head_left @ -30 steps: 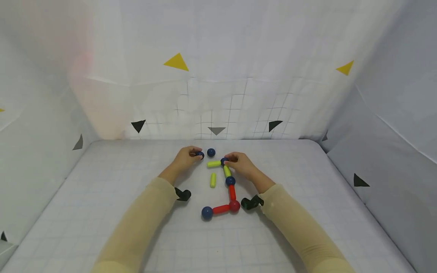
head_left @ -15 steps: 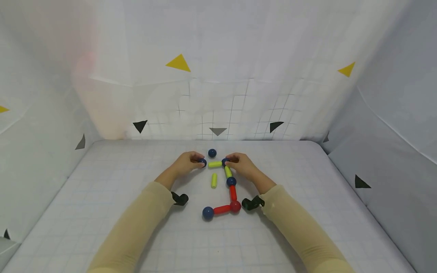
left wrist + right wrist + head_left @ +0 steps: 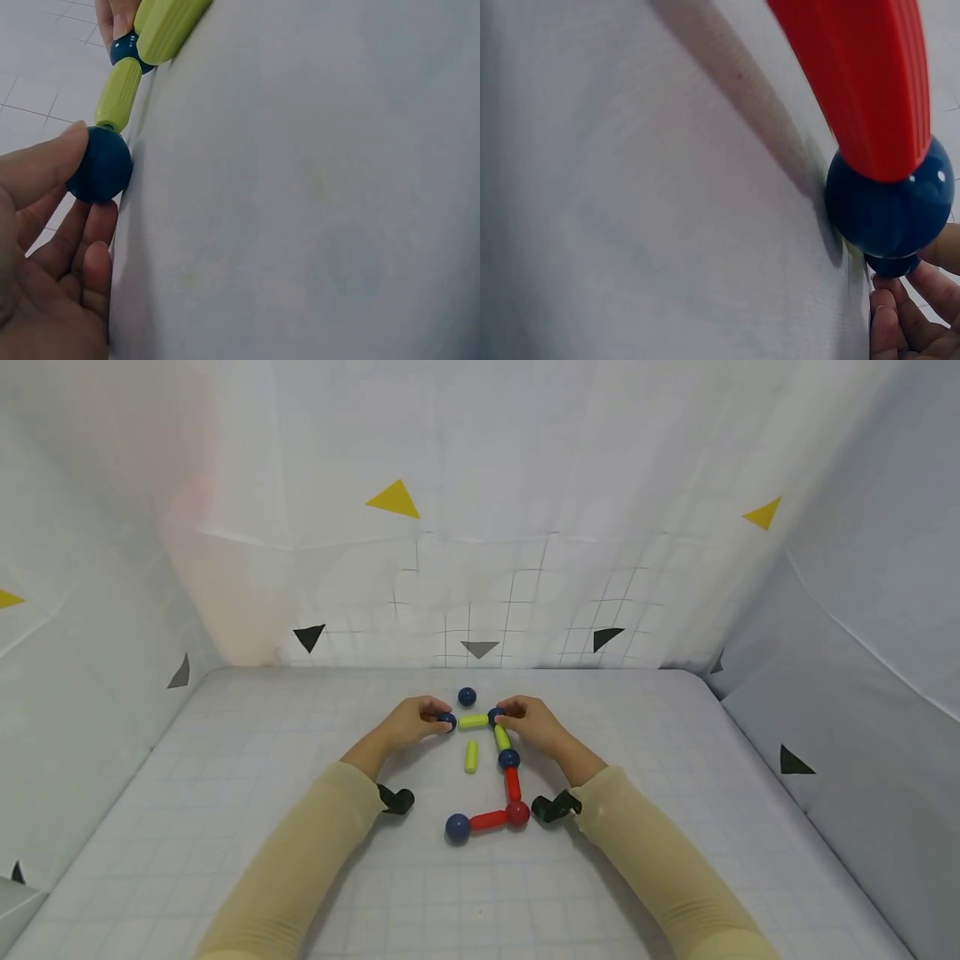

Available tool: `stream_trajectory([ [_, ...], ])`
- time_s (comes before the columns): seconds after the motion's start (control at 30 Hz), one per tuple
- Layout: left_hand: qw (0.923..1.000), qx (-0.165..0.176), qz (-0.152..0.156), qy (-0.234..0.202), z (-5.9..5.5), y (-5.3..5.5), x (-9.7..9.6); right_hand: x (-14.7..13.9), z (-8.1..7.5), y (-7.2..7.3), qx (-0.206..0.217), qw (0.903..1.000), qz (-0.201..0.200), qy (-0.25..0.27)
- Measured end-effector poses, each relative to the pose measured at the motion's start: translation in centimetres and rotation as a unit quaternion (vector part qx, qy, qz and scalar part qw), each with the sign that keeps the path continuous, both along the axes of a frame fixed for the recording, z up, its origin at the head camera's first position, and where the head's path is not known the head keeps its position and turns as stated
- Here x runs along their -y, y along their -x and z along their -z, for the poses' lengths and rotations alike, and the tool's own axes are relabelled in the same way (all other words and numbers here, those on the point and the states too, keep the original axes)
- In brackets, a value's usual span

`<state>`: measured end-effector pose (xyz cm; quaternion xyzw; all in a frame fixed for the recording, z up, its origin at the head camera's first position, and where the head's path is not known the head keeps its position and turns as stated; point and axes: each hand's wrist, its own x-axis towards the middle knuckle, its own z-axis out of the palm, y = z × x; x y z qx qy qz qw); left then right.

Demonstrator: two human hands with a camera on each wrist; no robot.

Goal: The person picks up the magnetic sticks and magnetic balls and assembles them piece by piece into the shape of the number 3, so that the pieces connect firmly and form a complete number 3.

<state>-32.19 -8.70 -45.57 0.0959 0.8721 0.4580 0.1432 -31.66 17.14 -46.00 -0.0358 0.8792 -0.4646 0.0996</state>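
My left hand point(image 3: 405, 724) pinches a dark blue ball point(image 3: 101, 166) between thumb and fingers. The ball meets the end of a yellow-green rod point(image 3: 120, 94) in the left wrist view. At that rod's other end, my right hand point(image 3: 531, 725) grips a second blue ball point(image 3: 124, 46). From there another yellow-green rod point(image 3: 502, 739) runs toward the person to a blue ball point(image 3: 891, 202). A red rod point(image 3: 862, 82) continues from it to a red ball point(image 3: 517, 813). A second red rod point(image 3: 489, 821) ends at a blue ball point(image 3: 458, 828) on the left.
One loose blue ball point(image 3: 467, 697) lies behind the chain, between the hands. A loose yellow-green rod point(image 3: 471, 757) lies inside the bent chain. The white table point(image 3: 390, 893) is enclosed by white sheets marked with yellow and dark triangles.
My left hand has brought its blue ball toward the person and slightly right, up to the rod's left end. My right hand stays on its ball.
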Motion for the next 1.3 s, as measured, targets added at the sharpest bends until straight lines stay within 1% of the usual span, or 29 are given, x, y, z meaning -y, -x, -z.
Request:
stream_trajectory([
  [0.2,1.0,-0.002,0.003,-0.005,0.2,-0.1,-0.2,0.1,0.0,0.0,-0.002,1.0,0.0,-0.003],
  [0.47,0.9997,-0.018,0.009,-0.015,0.5,-0.1,-0.2,0.0,0.2,0.0,-0.004,1.0,-0.001,0.006],
  [0.83,0.9996,-0.019,-0.003,-0.02,0.7,-0.3,-0.2,-0.2,0.0,-0.2,-0.002,0.9999,-0.015,-0.004],
  [1.03,0.9994,-0.025,-0.007,-0.021,1.0,-0.4,-0.2,-0.6,-0.6,-0.9,0.015,0.9997,-0.013,-0.014],
  [1.17,0.9992,-0.025,-0.015,-0.026,0.9,-0.5,-0.2,-0.9,-1.1,-1.5,0.022,0.9993,-0.013,-0.029],
  [1.3,0.9991,-0.022,-0.019,-0.029,0.8,-0.6,-0.2,-1.4,-1.7,-2.3,0.027,0.999,-0.019,-0.031],
])
